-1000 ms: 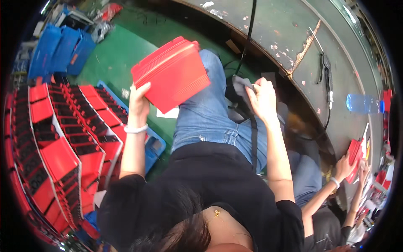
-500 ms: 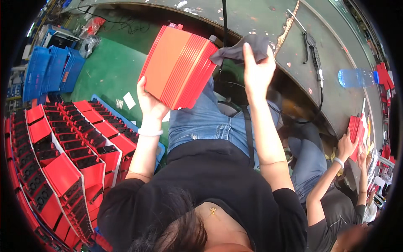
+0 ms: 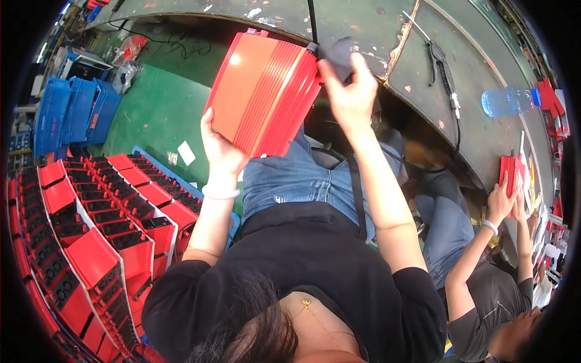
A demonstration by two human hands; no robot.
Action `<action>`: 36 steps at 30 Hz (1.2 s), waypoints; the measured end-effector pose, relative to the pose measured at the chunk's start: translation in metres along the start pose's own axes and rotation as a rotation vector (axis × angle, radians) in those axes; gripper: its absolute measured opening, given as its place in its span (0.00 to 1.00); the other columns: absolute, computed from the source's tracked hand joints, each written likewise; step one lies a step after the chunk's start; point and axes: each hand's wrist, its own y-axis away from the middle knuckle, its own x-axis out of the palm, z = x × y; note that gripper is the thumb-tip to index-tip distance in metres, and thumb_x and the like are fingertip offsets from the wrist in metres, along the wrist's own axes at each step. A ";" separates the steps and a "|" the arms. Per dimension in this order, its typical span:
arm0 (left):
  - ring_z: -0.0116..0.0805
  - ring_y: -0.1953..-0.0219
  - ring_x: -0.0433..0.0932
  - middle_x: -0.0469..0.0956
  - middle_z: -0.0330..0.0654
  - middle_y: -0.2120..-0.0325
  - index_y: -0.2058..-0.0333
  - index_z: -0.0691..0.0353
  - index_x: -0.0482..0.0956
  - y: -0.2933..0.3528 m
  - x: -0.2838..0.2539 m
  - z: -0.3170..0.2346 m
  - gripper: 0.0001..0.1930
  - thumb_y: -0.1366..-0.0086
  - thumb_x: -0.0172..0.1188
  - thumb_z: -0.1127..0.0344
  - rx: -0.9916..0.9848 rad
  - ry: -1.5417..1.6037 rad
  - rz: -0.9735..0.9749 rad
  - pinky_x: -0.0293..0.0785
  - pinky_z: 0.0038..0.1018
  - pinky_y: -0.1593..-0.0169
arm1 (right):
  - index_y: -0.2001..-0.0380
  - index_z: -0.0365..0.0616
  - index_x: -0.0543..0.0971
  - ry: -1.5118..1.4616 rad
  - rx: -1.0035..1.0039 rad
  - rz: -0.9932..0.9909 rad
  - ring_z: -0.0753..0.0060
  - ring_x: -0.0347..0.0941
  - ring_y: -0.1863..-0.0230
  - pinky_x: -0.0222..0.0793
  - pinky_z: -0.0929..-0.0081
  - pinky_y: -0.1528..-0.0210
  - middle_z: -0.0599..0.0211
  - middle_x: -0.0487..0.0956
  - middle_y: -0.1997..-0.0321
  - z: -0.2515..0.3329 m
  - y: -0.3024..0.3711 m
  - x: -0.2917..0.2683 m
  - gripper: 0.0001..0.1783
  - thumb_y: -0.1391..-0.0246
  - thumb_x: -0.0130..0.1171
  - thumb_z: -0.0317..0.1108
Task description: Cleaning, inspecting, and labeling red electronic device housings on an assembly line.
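Head view, from the left: blue bins stand on the green floor, with rows of red-and-black units nearer the person. Next, the left hand grips a red ribbed case by its lower edge, holding it tilted above the jeans-clad lap. At the case's upper right corner, a blurred dark cloth is gripped in the right hand. Farther right, a black-handled tool and a clear blue bottle lie on the worn workbench, beyond which a co-worker holds another red piece.
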 end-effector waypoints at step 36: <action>0.46 0.45 0.68 0.68 0.45 0.46 0.44 0.57 0.65 -0.012 0.007 0.012 0.29 0.40 0.51 0.48 0.054 -0.072 0.111 0.65 0.48 0.43 | 0.43 0.36 0.62 -0.173 0.269 0.176 0.64 0.67 0.45 0.61 0.71 0.42 0.51 0.71 0.48 0.018 0.009 -0.020 0.41 0.58 0.66 0.40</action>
